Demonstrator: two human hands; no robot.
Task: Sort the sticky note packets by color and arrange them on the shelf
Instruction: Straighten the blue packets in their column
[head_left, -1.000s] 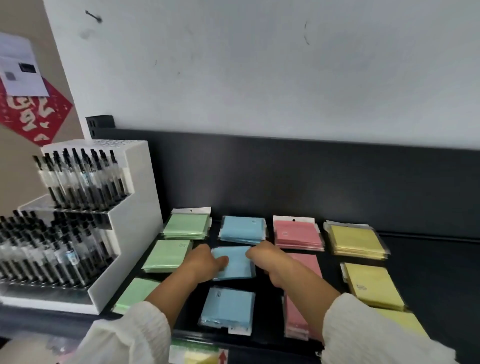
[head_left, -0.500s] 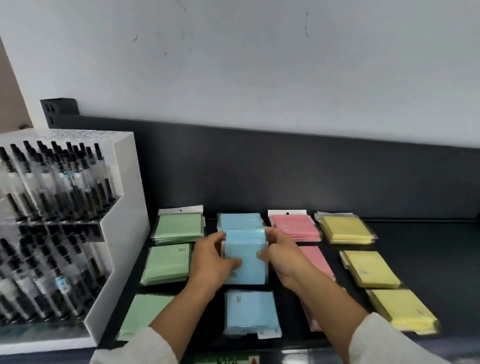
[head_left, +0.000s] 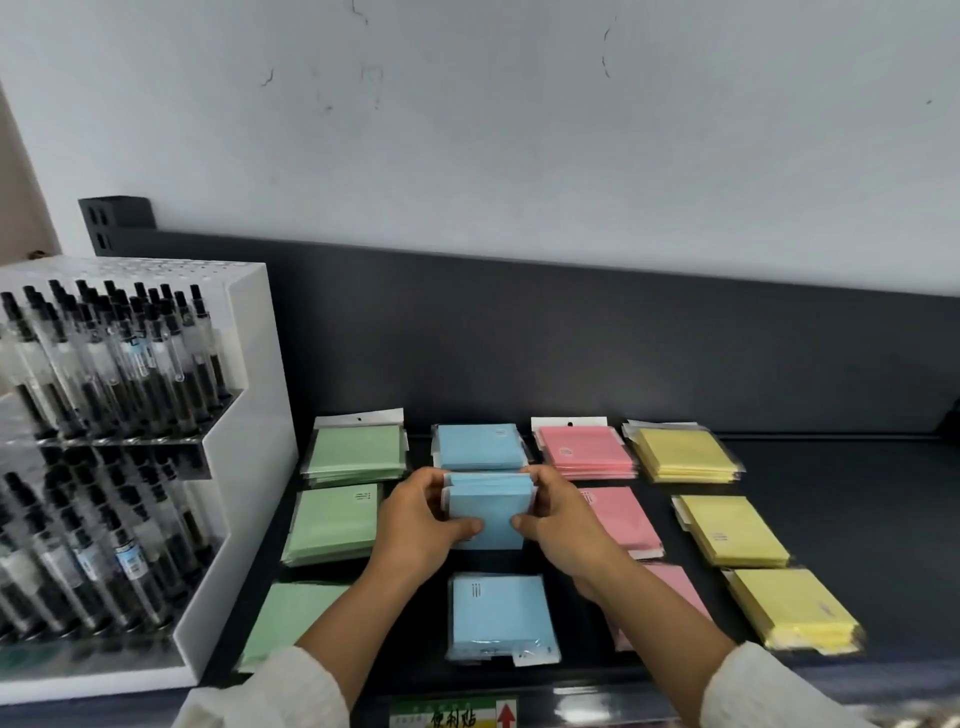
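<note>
Sticky note packets lie in colour columns on the black shelf: green at the left, then blue, pink and yellow. My left hand and my right hand grip the two sides of the middle blue stack, which is slightly raised and squared between the fingers. A further blue stack lies at the front, below my hands. My right forearm hides part of the front pink packets.
A white pen display rack full of black pens stands at the left, touching the green column. A dark back panel rises behind the shelf. A label sits on the shelf's front edge. Bare shelf extends right of the yellow column.
Both hands moved from resting on top of the middle blue stack to gripping its sides and lifting it slightly. The camera shifted right and lower.
</note>
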